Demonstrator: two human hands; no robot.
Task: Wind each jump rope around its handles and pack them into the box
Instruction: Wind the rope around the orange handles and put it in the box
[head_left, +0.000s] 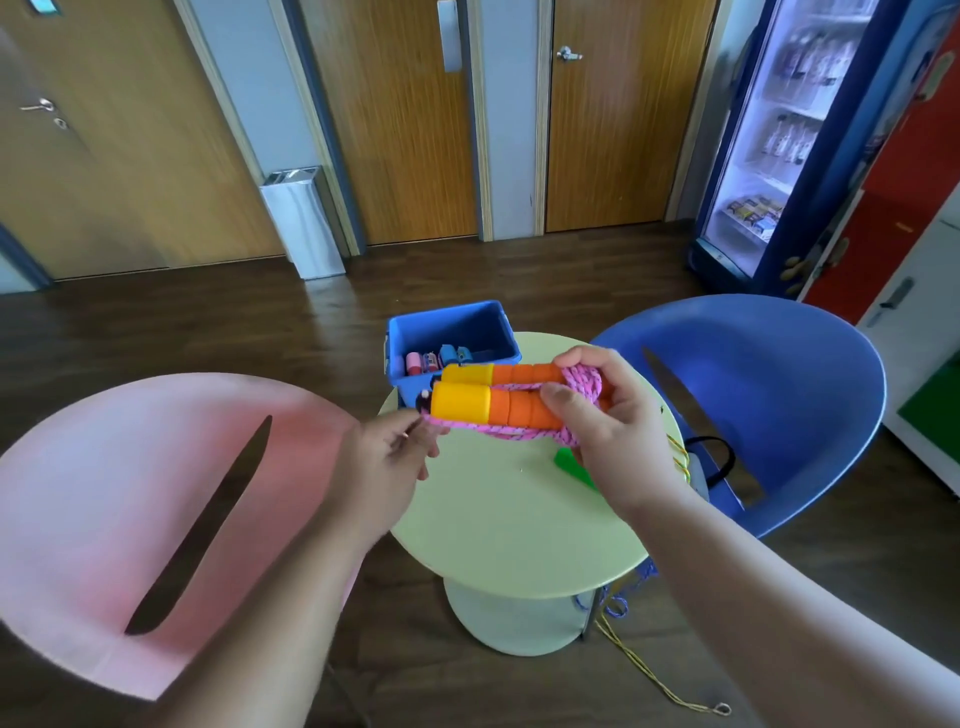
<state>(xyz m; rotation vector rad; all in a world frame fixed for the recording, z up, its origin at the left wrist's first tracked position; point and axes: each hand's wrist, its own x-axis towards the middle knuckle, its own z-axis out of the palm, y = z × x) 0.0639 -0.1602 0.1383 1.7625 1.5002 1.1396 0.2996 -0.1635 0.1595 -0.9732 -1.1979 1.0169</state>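
Observation:
Two orange and yellow handles (488, 397) lie side by side above the round pale green table (514, 525), with a pink rope (584, 387) wound around them. My right hand (597, 421) grips the handles at their orange ends, thumb on top. My left hand (387, 457) pinches the loose pink rope strand just under the yellow ends. Behind them stands the blue box (452, 338) at the table's far edge, holding wound ropes with pink and blue handles (436, 359).
A green handle (569, 464) lies on the table under my right wrist. A yellow rope (670, 680) and a blue rope (618, 603) hang off the table's right side to the floor. A pink chair (130, 499) stands left, a blue chair (769, 389) right.

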